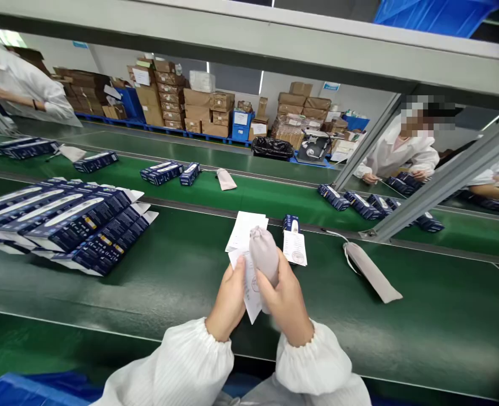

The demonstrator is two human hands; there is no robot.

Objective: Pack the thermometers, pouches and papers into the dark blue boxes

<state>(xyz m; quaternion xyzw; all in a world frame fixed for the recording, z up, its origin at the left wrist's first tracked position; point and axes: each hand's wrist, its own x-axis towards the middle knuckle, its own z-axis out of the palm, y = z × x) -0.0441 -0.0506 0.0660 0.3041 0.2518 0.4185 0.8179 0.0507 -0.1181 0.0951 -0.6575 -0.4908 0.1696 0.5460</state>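
In my right hand (289,296) is a pale grey drawstring pouch (263,248), held upright with its gathered end up. My left hand (229,299) pinches a printed paper slip (251,287) with a red stamp, pressed against the pouch's left side. Just beyond them a stack of white papers (246,225) lies on the green work surface. To its right, another stamped slip (295,248) rests against a small dark blue box (291,223). Farther right lies a second grey pouch (371,272) with its white cord loose.
Many dark blue boxes (69,217) are stacked at the left, flaps open. A green conveyor (257,194) behind carries boxes and a pouch (225,179). A slanted metal post (447,169) stands right; a beam crosses overhead. Co-workers in white (401,149) are across the line.
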